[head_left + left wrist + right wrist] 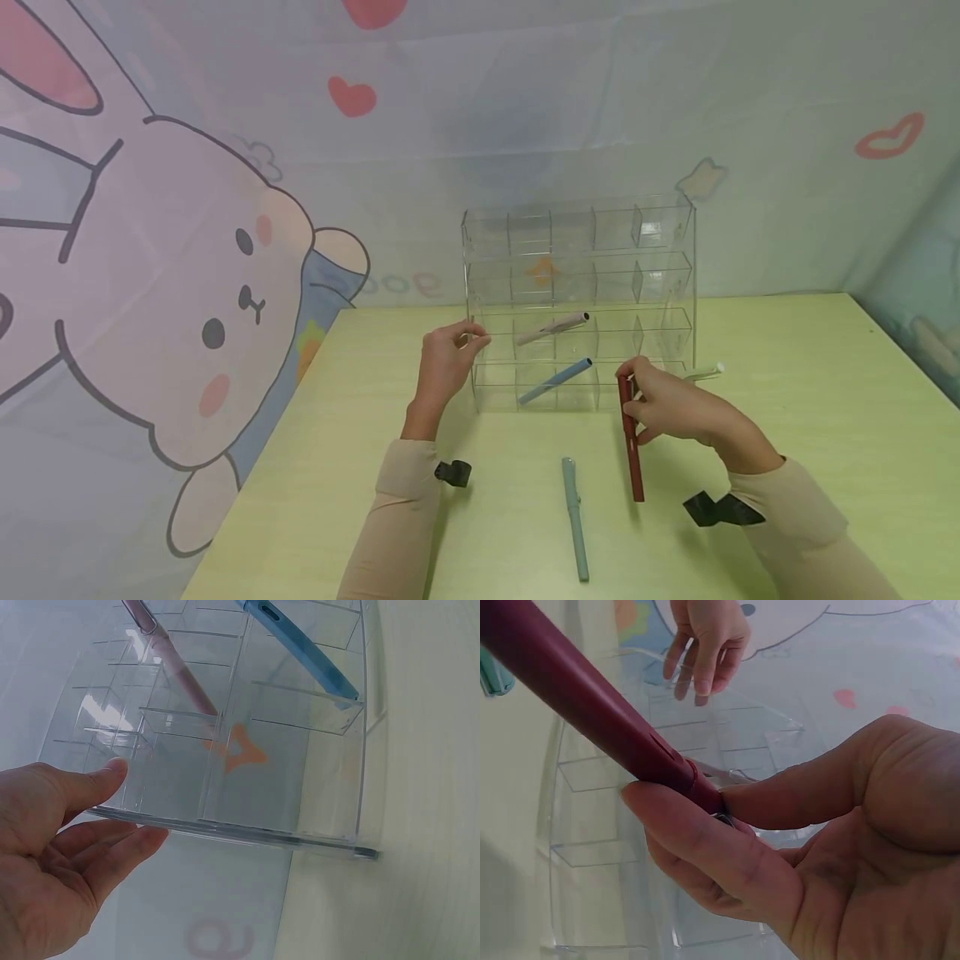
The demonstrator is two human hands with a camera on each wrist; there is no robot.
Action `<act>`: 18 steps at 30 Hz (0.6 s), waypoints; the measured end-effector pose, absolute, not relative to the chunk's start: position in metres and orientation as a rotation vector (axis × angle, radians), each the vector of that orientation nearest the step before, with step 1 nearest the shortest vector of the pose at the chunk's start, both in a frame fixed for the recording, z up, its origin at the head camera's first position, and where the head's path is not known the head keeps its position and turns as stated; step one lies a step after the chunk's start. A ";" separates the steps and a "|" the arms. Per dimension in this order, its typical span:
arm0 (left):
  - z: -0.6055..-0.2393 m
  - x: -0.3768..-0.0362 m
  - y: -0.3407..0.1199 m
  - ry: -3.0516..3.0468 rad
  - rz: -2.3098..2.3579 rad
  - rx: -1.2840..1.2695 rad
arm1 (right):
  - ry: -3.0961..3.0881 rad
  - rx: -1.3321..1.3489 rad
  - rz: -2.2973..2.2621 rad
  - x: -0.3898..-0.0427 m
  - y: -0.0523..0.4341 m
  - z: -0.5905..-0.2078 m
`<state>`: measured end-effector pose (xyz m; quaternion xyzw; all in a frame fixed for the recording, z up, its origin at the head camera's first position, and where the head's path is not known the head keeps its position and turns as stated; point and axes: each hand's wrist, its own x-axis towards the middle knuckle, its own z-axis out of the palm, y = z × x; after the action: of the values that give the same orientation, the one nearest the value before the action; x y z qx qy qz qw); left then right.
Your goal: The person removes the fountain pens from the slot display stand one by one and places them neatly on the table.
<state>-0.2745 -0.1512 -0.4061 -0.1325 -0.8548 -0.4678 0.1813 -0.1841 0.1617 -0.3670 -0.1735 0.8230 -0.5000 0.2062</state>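
Tabletop (787,350): pale green.
Left hand (444,363): fingers relaxed, touching clear organizer (577,300).
Right hand (670,406): pinching red pen (632,442) just beside organizer.

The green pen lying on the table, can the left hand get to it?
Probably yes. The green pen lies bare on the table, nothing covering it. The left hand only steadies the clear organizer and could let go.

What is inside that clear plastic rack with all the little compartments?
The clear plastic compartment rack holds two pens, each slanted in its own slot: a pale pink pen above a light blue pen. The other visible slots look empty; the right hand hides the lower right corner.
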 end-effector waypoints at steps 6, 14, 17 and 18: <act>-0.406 -0.274 -0.151 -2.412 -1.310 -0.380 | 2.258 -0.454 -1.400 -0.190 0.159 -0.378; -0.405 -0.271 -0.152 -2.416 -1.254 -0.402 | 2.234 -0.402 -1.390 -0.193 0.154 -0.389; -0.404 -0.271 -0.152 -2.415 -1.262 -0.400 | 2.232 -0.396 -1.379 -0.195 0.153 -0.392; -0.404 -0.271 -0.152 -2.416 -1.264 -0.398 | 2.236 -0.394 -1.372 -0.195 0.152 -0.393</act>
<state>-0.2707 -0.1521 -0.4044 -0.1418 -0.8605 -0.4502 0.1917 -0.1952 0.1522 -0.3931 -0.1441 0.8179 -0.5018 0.2418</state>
